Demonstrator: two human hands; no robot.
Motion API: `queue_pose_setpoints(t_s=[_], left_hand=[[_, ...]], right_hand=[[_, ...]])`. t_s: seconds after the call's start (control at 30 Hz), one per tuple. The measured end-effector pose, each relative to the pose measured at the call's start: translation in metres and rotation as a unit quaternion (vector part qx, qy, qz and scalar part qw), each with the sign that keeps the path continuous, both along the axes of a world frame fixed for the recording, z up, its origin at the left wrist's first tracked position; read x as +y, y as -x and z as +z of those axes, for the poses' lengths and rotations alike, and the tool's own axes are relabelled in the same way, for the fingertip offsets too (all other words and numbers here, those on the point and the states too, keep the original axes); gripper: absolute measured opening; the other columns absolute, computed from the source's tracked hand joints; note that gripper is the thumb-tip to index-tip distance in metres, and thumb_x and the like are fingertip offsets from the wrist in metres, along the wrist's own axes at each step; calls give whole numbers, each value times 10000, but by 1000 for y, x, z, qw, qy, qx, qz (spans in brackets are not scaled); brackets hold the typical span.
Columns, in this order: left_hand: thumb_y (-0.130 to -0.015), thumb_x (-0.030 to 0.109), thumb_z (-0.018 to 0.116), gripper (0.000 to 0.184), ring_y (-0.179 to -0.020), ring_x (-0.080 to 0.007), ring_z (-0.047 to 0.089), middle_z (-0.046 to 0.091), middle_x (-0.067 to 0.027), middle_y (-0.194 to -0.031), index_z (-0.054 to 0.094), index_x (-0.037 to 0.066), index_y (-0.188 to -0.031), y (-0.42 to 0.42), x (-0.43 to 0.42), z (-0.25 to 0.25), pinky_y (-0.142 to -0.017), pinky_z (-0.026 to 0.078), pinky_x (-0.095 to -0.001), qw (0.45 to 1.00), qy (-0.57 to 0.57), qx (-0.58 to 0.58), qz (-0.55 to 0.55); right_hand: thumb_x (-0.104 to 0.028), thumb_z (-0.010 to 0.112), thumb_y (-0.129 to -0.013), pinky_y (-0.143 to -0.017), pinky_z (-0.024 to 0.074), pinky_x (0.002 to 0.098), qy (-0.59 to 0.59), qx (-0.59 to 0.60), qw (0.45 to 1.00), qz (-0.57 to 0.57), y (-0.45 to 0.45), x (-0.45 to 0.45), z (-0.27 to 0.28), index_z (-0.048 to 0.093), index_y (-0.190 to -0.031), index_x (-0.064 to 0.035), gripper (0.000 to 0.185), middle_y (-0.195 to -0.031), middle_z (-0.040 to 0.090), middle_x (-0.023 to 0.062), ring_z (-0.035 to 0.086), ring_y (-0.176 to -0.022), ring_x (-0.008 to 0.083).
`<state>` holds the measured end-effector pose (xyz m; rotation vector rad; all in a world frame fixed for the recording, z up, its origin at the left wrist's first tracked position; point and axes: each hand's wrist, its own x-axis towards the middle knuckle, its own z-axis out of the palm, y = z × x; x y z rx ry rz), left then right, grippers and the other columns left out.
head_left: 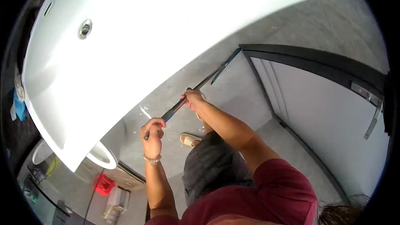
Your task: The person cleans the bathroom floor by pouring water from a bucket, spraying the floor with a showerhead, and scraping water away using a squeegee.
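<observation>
A long-handled floor squeegee slants across the view, its thin dark blade low by the door frame. Around the grey grip at the handle's upper end, my left hand is closed, a beaded bracelet on its wrist. My right hand wraps the shaft farther down, towards the blade. Below the handle lies the grey floor, with bright glints that look like wet spots.
A large white basin with a drain fills the upper left. A white door with a metal handle stands right. At lower left are a toilet and a red basket. My sandalled foot is on the floor.
</observation>
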<state>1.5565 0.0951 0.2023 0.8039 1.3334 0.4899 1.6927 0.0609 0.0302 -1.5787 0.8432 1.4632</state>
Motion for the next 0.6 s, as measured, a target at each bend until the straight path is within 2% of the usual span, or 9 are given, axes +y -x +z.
queue_pose_setpoints(t_s=[0.13, 0.2, 0.23, 0.27, 0.3, 0.33, 0.37, 0.53, 0.6], left_hand=[[-691, 87, 371, 182, -427, -49, 312, 393, -9, -540, 500, -26, -626, 10, 1, 1, -391, 266, -192, 997, 22, 47, -56], [-693, 83, 372, 178, -429, -50, 316, 407, -10, -548, 498, -23, -625, 21, 9, -15, -399, 261, -187, 999, -7, 33, 23], [-697, 84, 373, 180, -430, -49, 316, 414, -14, -558, 497, -26, -628, 25, 12, -19, -402, 259, -187, 999, -25, 33, 33], [-701, 85, 374, 181, -431, -49, 317, 421, -17, -567, 497, -29, -632, 25, 8, -28, -406, 256, -186, 998, -42, 34, 43], [-716, 92, 373, 188, -435, -47, 316, 430, -16, -577, 495, -29, -640, 39, 12, -39, -408, 249, -190, 997, -50, 33, 52], [-737, 99, 365, 193, -447, -46, 314, 425, -12, -580, 496, -21, -661, 41, 8, -44, -410, 250, -194, 997, -23, 11, 67], [-753, 108, 372, 190, -456, -45, 321, 426, -8, -586, 504, -11, -684, 44, 3, -51, -414, 253, -192, 995, -12, -18, 97], [-790, 172, 400, 223, -460, -45, 315, 416, -1, -591, 503, -3, -698, 60, -39, -94, -417, 256, -190, 978, -20, -69, 195], [-806, 216, 407, 250, -455, -49, 302, 387, 12, -560, 501, 10, -699, 102, -43, -94, -417, 257, -194, 974, -16, -29, 222]], right_hand=[[-35, 403, -773, -381, 411, 283, 18, -1, 1000, 16, 6, 10, -4, 412, -632, -23, 142, -579, 418, 62, 440, -425, 156], [-46, 400, -776, -371, 395, 284, 30, 7, 997, 65, 25, 24, -21, 435, -654, -30, 128, -560, 434, 58, 454, -431, 160], [-75, 400, -806, -395, 437, 292, -4, 34, 983, 178, 24, 25, -34, 418, -749, -36, 71, -612, 468, 63, 498, -479, 166], [-80, 389, -809, -396, 433, 297, 19, 20, 990, 139, 24, 25, -40, 425, -762, -33, 75, -602, 471, 67, 495, -477, 171], [-106, 382, -816, -373, 415, 278, -73, 45, 990, 112, 38, 18, -84, 433, -769, -38, 98, -597, 470, 63, 487, -454, 173], [-121, 383, -817, -375, 413, 268, -25, -27, 993, 112, 39, 33, -60, 432, -801, -50, 88, -570, 453, 55, 478, -439, 181], [-121, 400, -811, -414, 437, 300, -117, 52, 984, 127, 27, 25, -100, 430, -868, -56, 91, -599, 450, 58, 492, -498, 190], [-113, 398, -811, -414, 447, 312, -158, 34, 927, 338, 28, 50, -82, 421, -923, -50, 130, -659, 469, 70, 510, -530, 201], [-102, 393, -809, -405, 460, 325, -114, 44, 926, 357, 79, 38, -120, 422, -936, -29, 149, -738, 495, 88, 525, -517, 206]])
